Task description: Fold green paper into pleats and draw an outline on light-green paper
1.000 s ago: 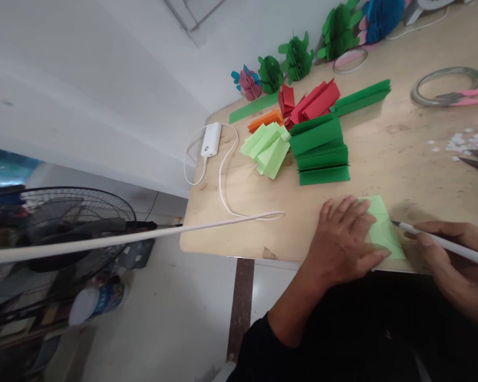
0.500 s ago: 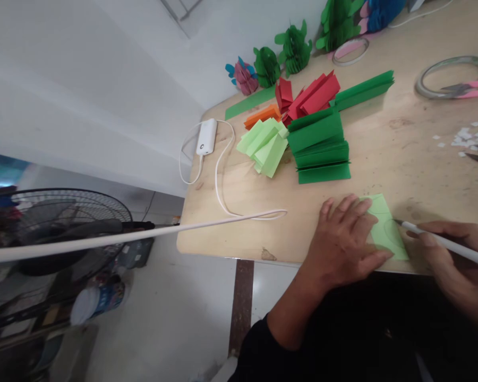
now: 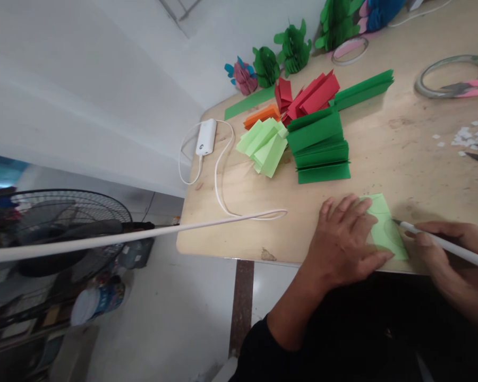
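Observation:
A light green piece of paper [image 3: 383, 227] lies at the table's front edge, with a faint curved line on it. My left hand [image 3: 344, 239] rests on its left part, fingers spread flat and pressing it to the wood. In my right hand [image 3: 450, 254] is a white pen [image 3: 448, 245], gripped between thumb and fingers. Its dark tip is at the paper's right edge; whether it touches, I cannot tell. Beyond my left hand stand folded dark green papers [image 3: 321, 146] and a fan of light green folded papers [image 3: 265, 146].
Red folded papers [image 3: 313, 95] and an orange one [image 3: 262, 115] lie further back. Honeycomb paper animals [image 3: 295, 50] line the wall. A white power bank [image 3: 206, 137] trails a cable [image 3: 223, 196]. At right are tape rolls [image 3: 422, 87], pink-handled snips [image 3: 476, 88] and white paper scraps [image 3: 470, 135].
Almost nothing differs. The pen tip and my right hand have shifted very slightly; my left hand stays put on the paper.

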Available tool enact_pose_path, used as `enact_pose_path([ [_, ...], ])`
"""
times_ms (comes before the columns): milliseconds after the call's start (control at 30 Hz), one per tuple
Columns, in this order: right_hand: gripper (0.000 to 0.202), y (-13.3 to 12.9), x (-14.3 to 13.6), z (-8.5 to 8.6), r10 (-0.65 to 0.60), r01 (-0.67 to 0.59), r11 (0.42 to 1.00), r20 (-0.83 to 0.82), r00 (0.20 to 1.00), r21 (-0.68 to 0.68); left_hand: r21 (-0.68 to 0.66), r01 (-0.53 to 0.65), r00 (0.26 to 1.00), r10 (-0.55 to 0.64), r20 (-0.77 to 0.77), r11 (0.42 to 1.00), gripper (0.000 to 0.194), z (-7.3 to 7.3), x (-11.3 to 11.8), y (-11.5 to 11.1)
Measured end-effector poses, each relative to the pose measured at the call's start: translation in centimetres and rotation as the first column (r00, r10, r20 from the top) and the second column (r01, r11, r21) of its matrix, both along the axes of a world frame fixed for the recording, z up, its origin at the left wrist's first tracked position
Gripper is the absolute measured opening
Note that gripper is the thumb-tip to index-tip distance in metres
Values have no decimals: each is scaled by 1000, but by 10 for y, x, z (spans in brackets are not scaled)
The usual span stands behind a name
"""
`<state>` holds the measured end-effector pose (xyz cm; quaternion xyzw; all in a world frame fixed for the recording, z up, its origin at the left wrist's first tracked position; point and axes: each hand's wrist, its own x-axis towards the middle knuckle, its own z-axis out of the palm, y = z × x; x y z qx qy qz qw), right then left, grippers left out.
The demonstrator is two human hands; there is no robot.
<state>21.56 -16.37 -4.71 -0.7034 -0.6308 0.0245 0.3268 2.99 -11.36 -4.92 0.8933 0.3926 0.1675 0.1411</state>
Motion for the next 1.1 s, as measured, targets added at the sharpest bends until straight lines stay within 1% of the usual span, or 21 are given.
enact_pose_path([
  [233,32,0,0,1,6,-7,1000,43,999,28,-32,2,1000,-3,-9,999,51,1,0,0],
  [367,33,1,-1,3,17,-19,999,58,998,31,-13,1,1000,-1,-1,1000,50,1,0,0],
  [867,26,3,3,-1,107,-118,988,108,988,100,-14,6,1000,-6,-1,1000,49,1,-1,0],
  [1100,24,2,-2,3,144,-153,986,113,983,70,1,3,1000,-3,20,1000,49,0,0,-1],
])
